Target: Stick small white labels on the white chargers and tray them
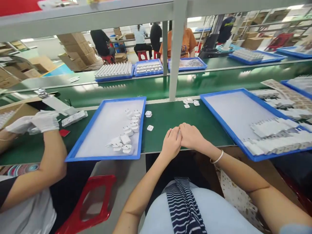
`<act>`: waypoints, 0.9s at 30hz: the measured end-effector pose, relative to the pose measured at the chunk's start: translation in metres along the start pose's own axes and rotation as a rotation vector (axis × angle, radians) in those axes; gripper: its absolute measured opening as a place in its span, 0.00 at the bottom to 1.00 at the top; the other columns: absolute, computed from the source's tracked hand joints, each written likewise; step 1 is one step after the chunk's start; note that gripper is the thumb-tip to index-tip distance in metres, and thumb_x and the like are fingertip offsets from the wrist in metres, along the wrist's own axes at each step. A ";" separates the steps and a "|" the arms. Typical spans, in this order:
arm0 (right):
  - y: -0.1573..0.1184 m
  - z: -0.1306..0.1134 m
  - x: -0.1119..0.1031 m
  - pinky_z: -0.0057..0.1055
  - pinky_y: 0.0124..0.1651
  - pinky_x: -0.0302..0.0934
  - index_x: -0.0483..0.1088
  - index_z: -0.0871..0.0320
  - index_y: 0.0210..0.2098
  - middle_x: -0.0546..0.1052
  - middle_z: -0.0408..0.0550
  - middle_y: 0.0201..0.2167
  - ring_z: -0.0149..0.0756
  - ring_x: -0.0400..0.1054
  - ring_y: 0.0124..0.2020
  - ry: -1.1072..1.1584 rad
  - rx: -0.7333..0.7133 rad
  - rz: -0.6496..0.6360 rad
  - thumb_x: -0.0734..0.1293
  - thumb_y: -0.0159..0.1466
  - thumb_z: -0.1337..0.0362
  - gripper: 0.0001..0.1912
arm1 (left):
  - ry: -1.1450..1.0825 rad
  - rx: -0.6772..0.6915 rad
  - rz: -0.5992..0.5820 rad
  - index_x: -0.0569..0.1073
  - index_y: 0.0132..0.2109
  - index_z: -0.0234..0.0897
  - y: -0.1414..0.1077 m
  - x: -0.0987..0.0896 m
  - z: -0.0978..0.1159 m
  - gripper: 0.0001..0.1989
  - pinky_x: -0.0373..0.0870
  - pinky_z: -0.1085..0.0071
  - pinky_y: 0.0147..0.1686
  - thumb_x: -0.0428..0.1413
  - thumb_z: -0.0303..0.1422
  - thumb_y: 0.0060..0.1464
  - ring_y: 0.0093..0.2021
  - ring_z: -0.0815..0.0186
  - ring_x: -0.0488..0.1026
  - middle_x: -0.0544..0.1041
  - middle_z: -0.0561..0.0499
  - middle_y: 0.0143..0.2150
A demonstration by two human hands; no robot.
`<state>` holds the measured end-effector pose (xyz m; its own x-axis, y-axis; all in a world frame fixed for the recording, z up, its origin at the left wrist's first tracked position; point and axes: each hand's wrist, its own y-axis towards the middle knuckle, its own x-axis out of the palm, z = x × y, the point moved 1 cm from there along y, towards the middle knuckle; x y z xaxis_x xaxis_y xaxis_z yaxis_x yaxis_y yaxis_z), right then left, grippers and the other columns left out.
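Here, left hand [170,141] touches right hand [191,136], fingers [174,131] curled, hold unclear; blue trays [97,130] either side.

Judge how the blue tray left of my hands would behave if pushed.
The blue tray looks like stiff plastic, so it should move without flexing. The white plug adapters cluster toward its right side, so that side probably feels heavier, and being loose they may slide. Its near right corner overhangs the green bench, so pulling nearer risks tipping.
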<state>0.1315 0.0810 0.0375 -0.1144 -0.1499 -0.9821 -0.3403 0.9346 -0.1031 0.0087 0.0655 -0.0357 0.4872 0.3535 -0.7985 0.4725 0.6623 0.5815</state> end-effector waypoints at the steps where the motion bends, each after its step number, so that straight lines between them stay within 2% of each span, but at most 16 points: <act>1: 0.003 -0.011 0.007 0.40 0.49 0.60 0.70 0.68 0.47 0.74 0.64 0.48 0.53 0.70 0.51 0.016 -0.014 -0.005 0.60 0.64 0.68 0.15 | 0.000 -0.036 0.001 0.67 0.63 0.26 -0.006 0.001 -0.007 0.23 0.70 0.52 0.62 0.49 0.28 0.62 0.62 0.50 0.72 0.73 0.30 0.60; 3: 0.009 -0.019 0.013 0.40 0.52 0.60 0.69 0.70 0.50 0.73 0.66 0.50 0.53 0.69 0.53 0.058 -0.037 -0.026 0.59 0.66 0.68 0.16 | -0.010 -0.096 0.007 0.66 0.63 0.27 -0.017 0.002 -0.019 0.23 0.71 0.53 0.61 0.48 0.30 0.63 0.61 0.51 0.72 0.73 0.31 0.60; 5: 0.016 -0.014 0.005 0.35 0.51 0.62 0.70 0.68 0.51 0.75 0.62 0.50 0.48 0.70 0.51 0.114 -0.095 -0.088 0.63 0.65 0.64 0.18 | -0.026 -0.146 0.018 0.66 0.63 0.29 -0.025 0.001 -0.026 0.22 0.71 0.53 0.61 0.48 0.31 0.64 0.61 0.52 0.72 0.73 0.32 0.59; 7: 0.028 -0.001 -0.013 0.28 0.47 0.64 0.72 0.62 0.51 0.78 0.52 0.47 0.40 0.72 0.46 0.196 -0.209 -0.228 0.68 0.64 0.57 0.20 | -0.039 -0.184 0.027 0.67 0.62 0.30 -0.028 -0.001 -0.028 0.20 0.71 0.54 0.61 0.48 0.30 0.64 0.61 0.53 0.72 0.73 0.33 0.59; 8: 0.038 0.005 -0.023 0.26 0.44 0.64 0.74 0.58 0.50 0.80 0.48 0.45 0.37 0.74 0.44 0.237 -0.263 -0.308 0.68 0.65 0.54 0.19 | -0.045 -0.197 0.029 0.68 0.61 0.30 -0.029 -0.001 -0.028 0.20 0.71 0.54 0.61 0.49 0.29 0.64 0.60 0.53 0.72 0.74 0.34 0.59; 9: 0.049 0.009 -0.031 0.25 0.44 0.64 0.75 0.56 0.51 0.81 0.46 0.46 0.36 0.74 0.45 0.308 -0.344 -0.459 0.65 0.67 0.52 0.19 | -0.050 -0.205 0.029 0.68 0.60 0.30 -0.029 -0.001 -0.027 0.19 0.71 0.55 0.61 0.49 0.28 0.64 0.60 0.53 0.72 0.74 0.35 0.59; 10: 0.063 0.009 -0.037 0.25 0.43 0.64 0.77 0.57 0.47 0.81 0.46 0.44 0.36 0.75 0.44 0.318 -0.361 -0.501 0.64 0.69 0.52 0.18 | -0.054 -0.209 0.028 0.68 0.60 0.31 -0.028 -0.001 -0.026 0.19 0.70 0.55 0.62 0.50 0.27 0.63 0.60 0.53 0.72 0.74 0.36 0.59; 11: 0.078 0.006 -0.041 0.25 0.41 0.63 0.78 0.59 0.43 0.82 0.47 0.42 0.37 0.75 0.43 0.276 -0.347 -0.487 0.63 0.69 0.54 0.17 | -0.057 -0.211 0.027 0.69 0.60 0.32 -0.028 -0.001 -0.025 0.20 0.70 0.55 0.62 0.50 0.25 0.62 0.61 0.53 0.72 0.74 0.37 0.59; 13: 0.108 -0.013 -0.040 0.27 0.40 0.63 0.77 0.63 0.47 0.81 0.52 0.44 0.39 0.75 0.43 0.224 -0.281 -0.385 0.64 0.69 0.57 0.17 | -0.061 -0.210 0.028 0.69 0.60 0.34 -0.028 -0.001 -0.024 0.20 0.71 0.54 0.62 0.50 0.24 0.61 0.62 0.53 0.72 0.74 0.37 0.59; 15: 0.129 -0.043 -0.029 0.29 0.40 0.63 0.75 0.64 0.50 0.81 0.55 0.46 0.42 0.75 0.45 0.176 -0.252 -0.339 0.68 0.66 0.55 0.20 | -0.062 -0.206 0.032 0.68 0.60 0.34 -0.028 0.000 -0.024 0.21 0.71 0.53 0.62 0.50 0.23 0.61 0.62 0.53 0.72 0.74 0.38 0.59; 17: 0.140 -0.072 -0.015 0.33 0.43 0.66 0.77 0.67 0.45 0.81 0.59 0.44 0.47 0.76 0.45 0.108 -0.230 -0.338 0.73 0.62 0.54 0.21 | -0.059 -0.201 0.037 0.68 0.60 0.33 -0.029 0.001 -0.025 0.21 0.71 0.53 0.62 0.50 0.23 0.60 0.61 0.53 0.72 0.74 0.38 0.58; 19: 0.145 -0.094 -0.005 0.38 0.47 0.68 0.76 0.67 0.44 0.80 0.59 0.44 0.47 0.75 0.46 0.037 -0.204 -0.362 0.74 0.62 0.57 0.19 | -0.053 -0.203 0.040 0.68 0.59 0.33 -0.030 0.002 -0.025 0.21 0.72 0.53 0.62 0.51 0.23 0.59 0.61 0.52 0.72 0.75 0.37 0.57; 21: 0.145 -0.106 0.000 0.42 0.50 0.70 0.74 0.65 0.49 0.78 0.56 0.48 0.43 0.74 0.48 -0.011 -0.185 -0.403 0.71 0.66 0.58 0.18 | -0.043 -0.206 0.038 0.68 0.59 0.33 -0.030 0.003 -0.026 0.22 0.72 0.52 0.61 0.51 0.23 0.58 0.60 0.51 0.73 0.75 0.37 0.56; 23: 0.145 -0.111 0.001 0.43 0.51 0.71 0.71 0.62 0.54 0.76 0.53 0.51 0.41 0.74 0.49 -0.034 -0.176 -0.437 0.68 0.69 0.58 0.18 | -0.033 -0.205 0.034 0.68 0.59 0.33 -0.031 0.003 -0.026 0.22 0.72 0.52 0.60 0.52 0.22 0.57 0.59 0.51 0.73 0.75 0.37 0.55; 27: 0.142 -0.115 0.000 0.45 0.53 0.71 0.70 0.61 0.57 0.73 0.55 0.55 0.43 0.72 0.52 -0.062 -0.153 -0.433 0.68 0.69 0.58 0.20 | -0.015 -0.197 0.032 0.70 0.55 0.30 -0.031 0.002 -0.026 0.19 0.73 0.54 0.59 0.55 0.23 0.56 0.56 0.52 0.74 0.76 0.36 0.52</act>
<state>-0.0241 0.1761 0.0408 0.1233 -0.4922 -0.8617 -0.4786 0.7312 -0.4862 -0.0240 0.0625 -0.0591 0.5114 0.3677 -0.7767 0.3044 0.7677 0.5639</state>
